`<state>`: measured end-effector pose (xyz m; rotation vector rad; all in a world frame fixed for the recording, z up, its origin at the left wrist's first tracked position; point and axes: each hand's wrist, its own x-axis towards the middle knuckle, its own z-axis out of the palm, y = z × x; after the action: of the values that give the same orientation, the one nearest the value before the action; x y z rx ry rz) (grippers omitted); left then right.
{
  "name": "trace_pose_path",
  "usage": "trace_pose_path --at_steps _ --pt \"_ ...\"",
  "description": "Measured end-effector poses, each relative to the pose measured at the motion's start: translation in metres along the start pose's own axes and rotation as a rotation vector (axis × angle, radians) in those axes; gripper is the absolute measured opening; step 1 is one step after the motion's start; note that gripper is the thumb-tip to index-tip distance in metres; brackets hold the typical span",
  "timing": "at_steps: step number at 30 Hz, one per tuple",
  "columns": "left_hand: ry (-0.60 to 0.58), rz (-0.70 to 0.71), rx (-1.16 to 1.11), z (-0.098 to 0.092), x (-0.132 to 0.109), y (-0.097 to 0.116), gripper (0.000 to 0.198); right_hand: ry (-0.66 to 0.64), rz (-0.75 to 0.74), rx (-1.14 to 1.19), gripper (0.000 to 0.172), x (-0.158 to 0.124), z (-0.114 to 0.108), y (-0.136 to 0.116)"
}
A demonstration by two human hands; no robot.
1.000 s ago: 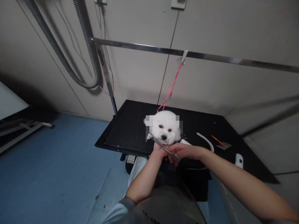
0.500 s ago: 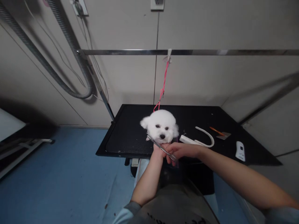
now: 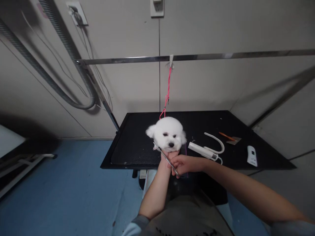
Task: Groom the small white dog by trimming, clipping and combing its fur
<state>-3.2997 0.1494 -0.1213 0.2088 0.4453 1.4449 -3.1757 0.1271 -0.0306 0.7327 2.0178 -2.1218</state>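
A fluffy white dog (image 3: 169,129) faces me at the near edge of the black grooming table (image 3: 137,131). Its chin rests in my left hand (image 3: 167,156), whose fingers curl beneath the jaw and are partly hidden. My right hand (image 3: 185,164) crosses in front of the left wrist, closed around a pair of metal scissors (image 3: 165,157). The blades slant up and left, their tips beside the dog's cheek on the image's left. They look close together. A pink grooming loop (image 3: 168,88) runs from the dog's neck up to the metal bar (image 3: 137,60).
On the table's right lie a white device with a curved arm (image 3: 200,150), an orange-handled tool (image 3: 225,135) and a white clipper-like device (image 3: 251,155). A grey ribbed hose (image 3: 56,87) hangs on the wall at left. Blue floor (image 3: 81,186) lies left of the table.
The scissors now slope more steeply, with my right hand slightly lower and nearer the left wrist. My left hand stays under the dog's chin. The whole view has shifted a little.
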Motion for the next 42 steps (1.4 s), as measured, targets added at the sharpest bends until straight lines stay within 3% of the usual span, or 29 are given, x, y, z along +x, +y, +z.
trace_pose_path --at_steps 3,6,8,12,13,15,18,20,23,26,29,33,36,40,42 --pt "0.064 -0.109 -0.065 -0.023 -0.002 0.002 0.028 -0.043 0.024 0.001 0.035 -0.003 0.016 0.032" --pt "0.108 -0.229 -0.009 -0.038 -0.007 0.016 0.024 -0.022 0.055 0.059 0.031 -0.011 0.036 0.085" --pt "0.066 -0.192 0.012 -0.032 -0.011 0.031 0.030 0.245 0.068 0.003 0.023 -0.016 0.043 0.122" --pt "-0.016 -0.065 0.029 -0.005 -0.016 0.053 0.030 1.013 0.203 -0.243 0.032 -0.016 0.033 0.171" --pt "-0.002 -0.072 0.058 -0.002 -0.015 0.054 0.027 1.128 0.265 -0.289 0.034 -0.013 0.028 0.177" --pt "0.090 -0.151 0.155 -0.008 -0.015 0.051 0.019 1.222 0.356 -0.323 0.037 -0.004 0.018 0.184" --pt "0.253 -0.193 0.195 -0.024 -0.016 0.045 0.011 1.225 0.361 -0.263 0.032 0.014 0.012 0.190" --pt "0.271 -0.145 0.140 -0.024 -0.020 0.044 0.015 1.233 0.322 -0.201 0.022 0.025 0.012 0.193" --pt "0.232 -0.137 0.094 0.000 -0.028 0.043 0.020 1.221 0.203 -0.105 0.010 0.031 0.022 0.195" --pt "0.268 -0.069 -0.001 0.030 -0.033 0.036 0.022 1.241 0.076 -0.059 0.023 0.018 0.040 0.186" --pt "0.306 -0.002 -0.065 0.044 -0.034 0.026 0.024 1.346 -0.122 -0.144 0.032 -0.003 0.062 0.160" --pt "0.229 -0.042 -0.069 0.035 -0.026 0.016 0.024 1.185 -0.411 -0.500 0.028 -0.011 0.080 0.109" --pt "0.219 -0.050 -0.034 0.017 -0.020 0.011 0.022 1.074 -0.449 -0.657 0.028 0.000 0.090 0.082" --pt "0.173 -0.063 -0.025 -0.003 -0.019 0.006 0.023 0.825 -0.573 -0.776 0.036 0.005 0.109 0.082" --pt "0.165 -0.079 -0.010 -0.004 -0.020 0.012 0.026 0.822 -0.629 -0.788 0.037 0.002 0.114 0.093"
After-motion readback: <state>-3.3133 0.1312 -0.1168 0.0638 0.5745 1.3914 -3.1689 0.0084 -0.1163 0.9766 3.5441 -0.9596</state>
